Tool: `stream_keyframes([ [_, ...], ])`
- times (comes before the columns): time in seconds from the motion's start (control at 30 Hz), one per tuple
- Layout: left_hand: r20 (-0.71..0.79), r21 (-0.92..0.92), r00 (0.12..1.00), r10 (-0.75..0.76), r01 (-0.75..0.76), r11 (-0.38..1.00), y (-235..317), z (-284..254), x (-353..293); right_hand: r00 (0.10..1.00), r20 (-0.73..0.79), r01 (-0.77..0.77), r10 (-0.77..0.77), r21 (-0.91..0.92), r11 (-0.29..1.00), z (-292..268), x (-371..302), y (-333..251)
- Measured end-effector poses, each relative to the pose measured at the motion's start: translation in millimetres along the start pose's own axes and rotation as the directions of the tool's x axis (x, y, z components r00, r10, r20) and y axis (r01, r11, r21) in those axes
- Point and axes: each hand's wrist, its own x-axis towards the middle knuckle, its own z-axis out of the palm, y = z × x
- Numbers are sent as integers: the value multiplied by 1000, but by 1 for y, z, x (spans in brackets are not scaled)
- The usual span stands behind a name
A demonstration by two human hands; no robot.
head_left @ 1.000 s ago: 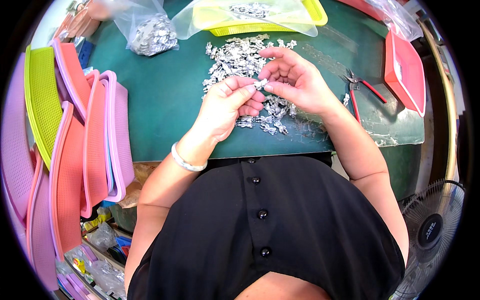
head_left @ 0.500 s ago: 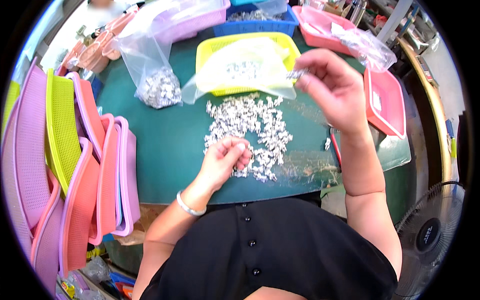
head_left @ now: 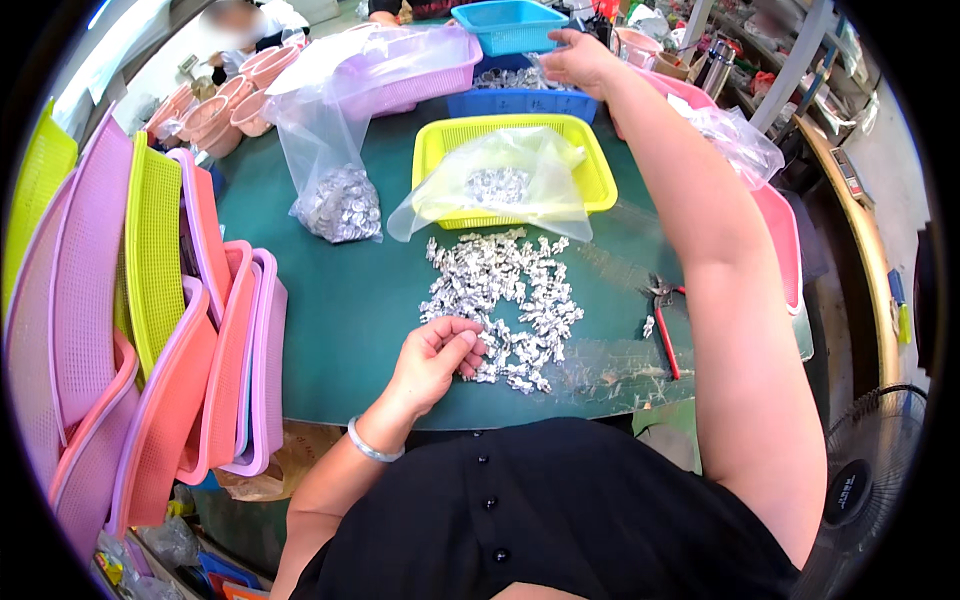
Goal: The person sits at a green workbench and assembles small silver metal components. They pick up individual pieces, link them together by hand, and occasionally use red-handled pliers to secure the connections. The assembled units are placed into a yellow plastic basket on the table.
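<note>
My left hand [head_left: 433,365] rests at the near left edge of a pile of small silver metal pieces [head_left: 500,275]. Its thumb and fingers are pressed together, and whatever they may hold is hidden. My right hand [head_left: 582,62] is stretched far forward, above the right end of a blue basket [head_left: 520,105] of metal parts. Its fingers are extended and apart, with no piece visible in them. Between pile and blue basket stands a yellow-green basket [head_left: 598,180], holding an open clear plastic bag [head_left: 545,165] with silver pieces inside.
A filled clear bag [head_left: 342,205] stands left of the yellow-green basket. Red-handled pliers [head_left: 667,340] lie on the green table [head_left: 330,300] beside one loose piece. Stacked plastic baskets [head_left: 150,260] crowd the left, a pink tray [head_left: 785,240] and a fan [head_left: 860,490] the right.
My right hand has moved forward from above the yellow-green basket to the blue one. The small metal piece it pinched is no longer visible. The whole view has shifted, showing more of the far side.
</note>
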Motion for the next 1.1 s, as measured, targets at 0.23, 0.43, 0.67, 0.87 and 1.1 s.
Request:
stream_keyframes([
  [0.23, -71, 7, 997, 5, -5, 1000, -8, -13, -9, 979, 119, 190, -166, -228, 955, -12, -76, 3],
  [0.43, -16, 31, 1000, -20, 21, 999, -8, -9, -1, 958, 285, 196, -38, -552, 811, -50, -201, 27],
  [0.67, 47, 46, 998, -41, 39, 998, -4, 4, 11, 835, 519, 427, -183, -403, 809, 18, -264, 50],
  [0.87, 49, 26, 997, -54, 53, 998, -6, 6, 11, 811, 510, 550, -288, -494, 674, 41, -266, 59],
  [1.1, 8, 27, 998, -65, 65, 998, -3, 17, 17, 928, 373, -22, 16, 11, 1000, 38, -268, 52],
])
